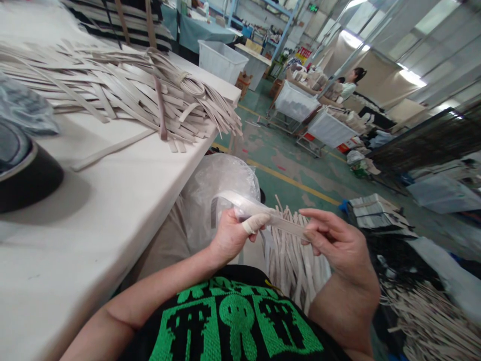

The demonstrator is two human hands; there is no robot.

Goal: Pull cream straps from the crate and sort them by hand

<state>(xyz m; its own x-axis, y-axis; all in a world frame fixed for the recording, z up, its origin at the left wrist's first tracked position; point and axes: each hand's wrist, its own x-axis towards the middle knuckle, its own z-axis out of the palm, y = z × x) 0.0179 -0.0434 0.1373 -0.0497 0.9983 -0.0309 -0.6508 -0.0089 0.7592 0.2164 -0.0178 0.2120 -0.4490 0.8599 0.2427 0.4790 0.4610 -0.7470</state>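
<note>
A pale beige strip of material (pixel 287 224) is stretched between my two hands above my lap. My left hand (pixel 235 233) grips it near the middle, with a wrapped covering on one finger, and the strip's far end curls over to the left. At its right end my right hand (pixel 334 238) pinches the strip between thumb and fingers. Below and behind it hangs a bundle of similar pale strips (pixel 291 260). Clear plastic sheeting (pixel 225 173) bulges just beyond my left hand.
On the white table (pixel 112 210) at left lies a big heap of beige strips (pixel 124 90), beside a dark round object (pixel 26 165). More strips (pixel 436 316) lie at lower right. White bins (pixel 296 100) and a person (pixel 349 87) are farther back across the green floor (pixel 278 150).
</note>
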